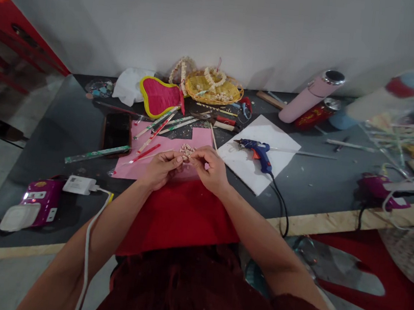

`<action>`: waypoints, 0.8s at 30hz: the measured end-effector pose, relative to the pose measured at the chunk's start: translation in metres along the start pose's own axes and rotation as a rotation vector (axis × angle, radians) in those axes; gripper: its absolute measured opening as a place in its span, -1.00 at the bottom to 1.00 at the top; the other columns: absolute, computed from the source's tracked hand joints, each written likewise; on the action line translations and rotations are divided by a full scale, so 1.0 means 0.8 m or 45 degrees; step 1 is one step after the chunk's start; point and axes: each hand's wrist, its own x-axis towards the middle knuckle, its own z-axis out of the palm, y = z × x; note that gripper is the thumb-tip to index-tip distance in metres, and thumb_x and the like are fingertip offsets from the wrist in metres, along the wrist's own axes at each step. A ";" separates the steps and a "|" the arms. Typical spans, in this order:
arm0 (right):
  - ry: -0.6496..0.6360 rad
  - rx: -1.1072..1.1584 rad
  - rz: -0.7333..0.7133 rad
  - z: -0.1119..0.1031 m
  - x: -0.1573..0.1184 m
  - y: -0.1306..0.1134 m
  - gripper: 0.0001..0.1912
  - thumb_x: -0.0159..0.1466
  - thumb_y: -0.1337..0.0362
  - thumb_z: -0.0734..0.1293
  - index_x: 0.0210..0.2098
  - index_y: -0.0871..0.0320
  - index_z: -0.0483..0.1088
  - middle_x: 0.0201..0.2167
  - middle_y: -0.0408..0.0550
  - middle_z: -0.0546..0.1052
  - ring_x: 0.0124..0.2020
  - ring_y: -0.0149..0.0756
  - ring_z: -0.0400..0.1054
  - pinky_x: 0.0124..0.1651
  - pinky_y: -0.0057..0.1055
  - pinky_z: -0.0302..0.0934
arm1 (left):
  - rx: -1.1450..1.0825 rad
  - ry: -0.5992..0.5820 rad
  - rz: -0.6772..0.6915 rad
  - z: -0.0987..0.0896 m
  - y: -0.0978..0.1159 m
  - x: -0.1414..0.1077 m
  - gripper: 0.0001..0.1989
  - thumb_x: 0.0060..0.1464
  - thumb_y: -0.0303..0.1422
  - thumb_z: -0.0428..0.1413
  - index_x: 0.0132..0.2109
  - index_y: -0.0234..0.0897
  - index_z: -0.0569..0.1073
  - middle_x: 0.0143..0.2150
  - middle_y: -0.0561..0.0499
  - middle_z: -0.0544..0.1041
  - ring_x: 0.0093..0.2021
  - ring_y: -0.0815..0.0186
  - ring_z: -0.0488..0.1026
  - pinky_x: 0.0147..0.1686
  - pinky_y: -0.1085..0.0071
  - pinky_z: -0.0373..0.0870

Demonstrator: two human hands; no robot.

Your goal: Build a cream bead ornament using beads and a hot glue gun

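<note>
My left hand point(163, 169) and my right hand point(210, 169) meet over the pink sheet point(126, 168), near the table's front edge. Between their pinched fingertips is a small cluster of pale beads point(187, 149), gripped from both sides. Its exact shape is partly hidden by my fingers. A red cloth point(185, 217) lies below my hands. Left of them, several slim packets point(149, 141) with green or red print rest on and around the pink sheet. To the right, a blue glue gun point(261, 153) lies on a white sheet point(252, 179).
Behind stand a yellow basket point(213, 96) with beadwork and pliers point(225, 123). A phone point(117, 133) lies left, near a purple power strip point(41, 199) with a charger point(79, 185). A pink flask point(311, 97) and red can point(317, 112) stand right. The glue gun's cord point(281, 202) drops over the edge.
</note>
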 end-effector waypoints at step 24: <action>-0.122 -0.003 -0.062 0.001 -0.001 0.003 -0.93 0.27 0.33 0.20 -0.29 0.10 0.31 -0.32 -0.07 0.38 -0.22 -0.33 0.30 -0.17 -0.34 0.24 | 0.106 0.012 -0.003 -0.003 -0.001 -0.001 -0.85 -0.11 -0.34 0.27 -0.40 -0.35 0.54 -0.54 0.05 0.41 -0.52 0.48 0.30 -0.49 0.52 0.19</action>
